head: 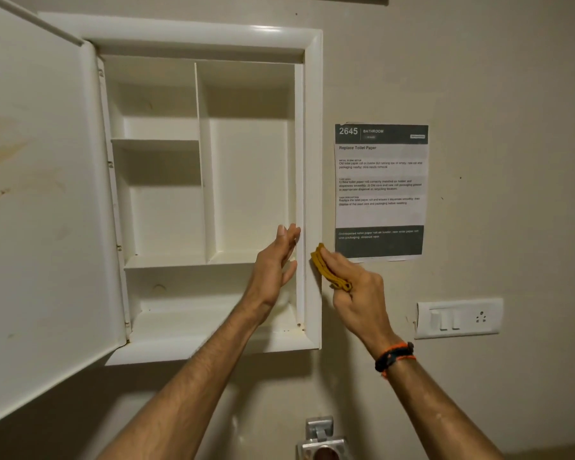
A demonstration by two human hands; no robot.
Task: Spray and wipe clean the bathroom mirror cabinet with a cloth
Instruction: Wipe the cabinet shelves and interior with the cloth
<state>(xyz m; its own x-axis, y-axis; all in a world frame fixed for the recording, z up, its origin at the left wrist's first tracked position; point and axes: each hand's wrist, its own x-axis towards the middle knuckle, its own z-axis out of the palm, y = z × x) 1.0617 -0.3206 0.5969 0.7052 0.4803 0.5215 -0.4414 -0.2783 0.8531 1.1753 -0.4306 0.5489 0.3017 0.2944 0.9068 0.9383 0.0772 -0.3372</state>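
Swung wide open at the left is the cabinet door (37,194). Inside the white cabinet (312,161), the left hand (273,263) is held flat, fingers straight, against the right frame. Just beside it, a folded yellow cloth (326,267) is pinched by the right hand (359,293) and pressed on the frame's outer edge.

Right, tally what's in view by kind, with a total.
Hands: 2, the left hand and the right hand
Cloth: 1
Cabinet: 1
Paper notice: 1
Switch plate: 1
Total: 6
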